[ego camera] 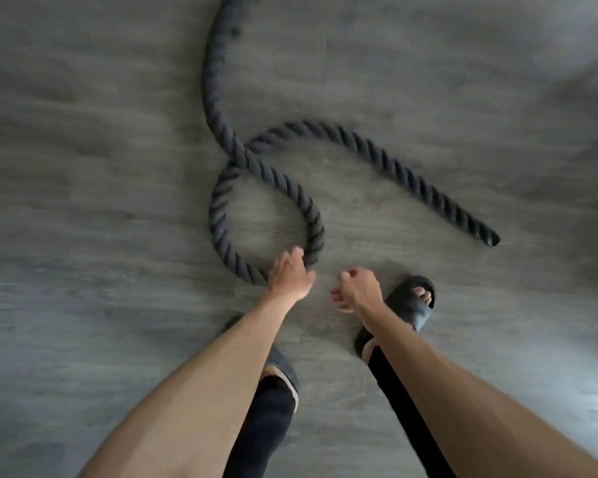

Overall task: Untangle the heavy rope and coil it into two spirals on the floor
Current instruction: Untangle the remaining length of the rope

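A thick black twisted rope [218, 219] lies on the grey floor. It runs down from the top of the view, crosses itself near the middle and forms one round loop. Its free end [491, 238] lies out to the right. My left hand [290, 274] grips the bottom of the loop, fingers curled round the rope. Just to the right of the loop, above the floor, my right hand [354, 289] holds nothing, and its fingers are loosely curled.
My feet in black slides stand close behind the hands, the right foot [408, 305] just right of my right hand, the left foot [280, 370] under my left forearm. Grey wood-look floor [83, 201] spreads all around the rope.
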